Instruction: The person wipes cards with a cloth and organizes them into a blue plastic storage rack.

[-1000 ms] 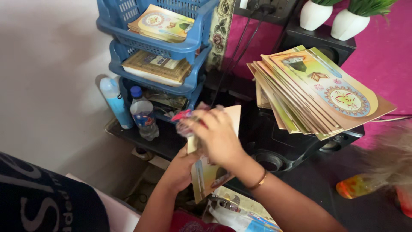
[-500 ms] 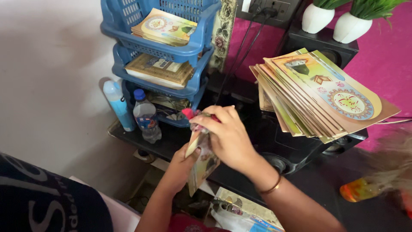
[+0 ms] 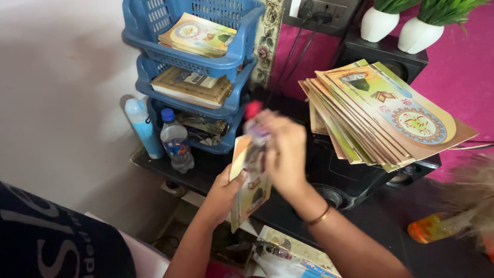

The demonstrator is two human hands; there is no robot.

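Lifting since a moment ago, the right hand (image 3: 285, 154) raises a blurred red-tipped item (image 3: 253, 128), fingers grasping it, while the left hand (image 3: 224, 193) stays clenched on the card (image 3: 249, 193).

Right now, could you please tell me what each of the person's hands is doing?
Left hand: closed on the lower edge of a decorated card.
Right hand: blurred, gripping a small red-tipped object against the card; what it is cannot be told.

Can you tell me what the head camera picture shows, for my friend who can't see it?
Two hands hold a colourful card: the left hand grips the card from below, and the blurred right hand holds something small with a red tip against it. A fanned stack of similar cards lies to the right, blue stacked trays behind.
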